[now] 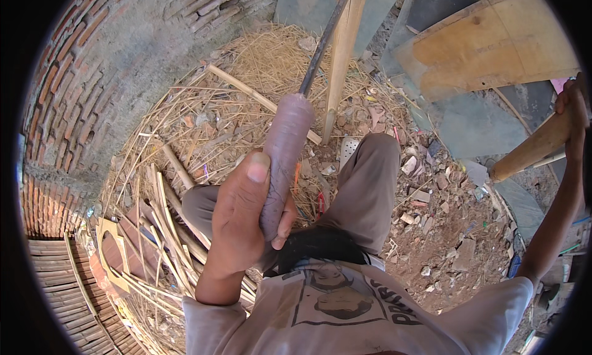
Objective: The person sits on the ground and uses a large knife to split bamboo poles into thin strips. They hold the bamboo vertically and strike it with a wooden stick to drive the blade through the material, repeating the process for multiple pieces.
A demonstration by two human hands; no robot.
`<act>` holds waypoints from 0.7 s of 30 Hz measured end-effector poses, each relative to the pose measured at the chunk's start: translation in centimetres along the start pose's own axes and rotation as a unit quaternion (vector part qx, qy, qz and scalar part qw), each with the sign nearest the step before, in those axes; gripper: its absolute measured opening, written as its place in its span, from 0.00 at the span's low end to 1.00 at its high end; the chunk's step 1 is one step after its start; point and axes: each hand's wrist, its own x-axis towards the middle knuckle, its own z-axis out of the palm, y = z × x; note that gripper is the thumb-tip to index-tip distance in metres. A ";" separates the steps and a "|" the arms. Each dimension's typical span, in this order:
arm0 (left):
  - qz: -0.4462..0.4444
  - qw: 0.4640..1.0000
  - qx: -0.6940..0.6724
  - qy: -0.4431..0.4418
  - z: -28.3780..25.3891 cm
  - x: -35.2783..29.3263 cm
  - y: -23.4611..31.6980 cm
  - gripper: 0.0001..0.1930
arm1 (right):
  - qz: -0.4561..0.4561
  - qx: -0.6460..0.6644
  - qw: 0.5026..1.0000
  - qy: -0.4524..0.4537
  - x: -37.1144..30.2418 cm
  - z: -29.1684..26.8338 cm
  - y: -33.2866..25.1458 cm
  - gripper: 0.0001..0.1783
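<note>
My left hand [240, 213] is wrapped round the thick purplish-brown handle [288, 151] of a tool. A thin dark metal rod [320, 53] runs up from the handle past the top edge, so the tool's tip is out of sight. Out at the far right, my right hand [573, 108] grips one end of a thick piece of wood [533, 146], which slants down to the left. Part of that hand is lost in the dark rim. A pale wooden stake [340, 65] stands behind the metal rod, its narrow lower end near the ground.
Bamboo strips [163, 201] lie beside my left knee, with a bamboo pole [240, 86] and straw [271, 53] farther off. A brick wall [98, 65] curves along the left. A curved tan board [487, 43] and grey sheets [475, 123] lie at right. Rubble [431, 213] covers the ground.
</note>
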 end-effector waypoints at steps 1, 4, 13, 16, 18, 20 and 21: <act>0.002 1.000 0.009 0.003 0.2 -0.2 -0.1 0.23 | -0.004 0.019 0.997 -0.071 -0.6 0.9 3.7 0.12; 0.005 1.000 0.021 -0.015 0.3 -0.3 -0.3 0.22 | 0.088 -0.097 0.933 -0.334 -7.3 4.2 6.7 0.18; -0.040 0.999 0.010 -0.014 -2.1 0.6 -1.6 0.20 | 0.252 -0.006 0.900 -0.355 -12.3 2.4 11.4 0.25; -0.033 0.999 0.010 -0.007 -2.1 0.4 -2.1 0.21 | 0.202 -0.064 0.943 -0.256 -17.8 4.5 18.5 0.25; -0.030 1.000 0.007 0.000 -2.0 0.3 -2.6 0.21 | 0.237 -0.138 0.937 -0.218 -23.3 7.6 21.2 0.26; -0.030 0.999 0.000 -0.013 -1.6 0.6 -3.0 0.22 | 0.285 -0.126 0.932 -0.186 -32.1 10.9 26.9 0.24; -0.034 0.999 -0.006 -0.029 -1.2 1.0 -3.3 0.22 | 0.312 -0.150 0.923 -0.170 -36.9 12.3 28.9 0.27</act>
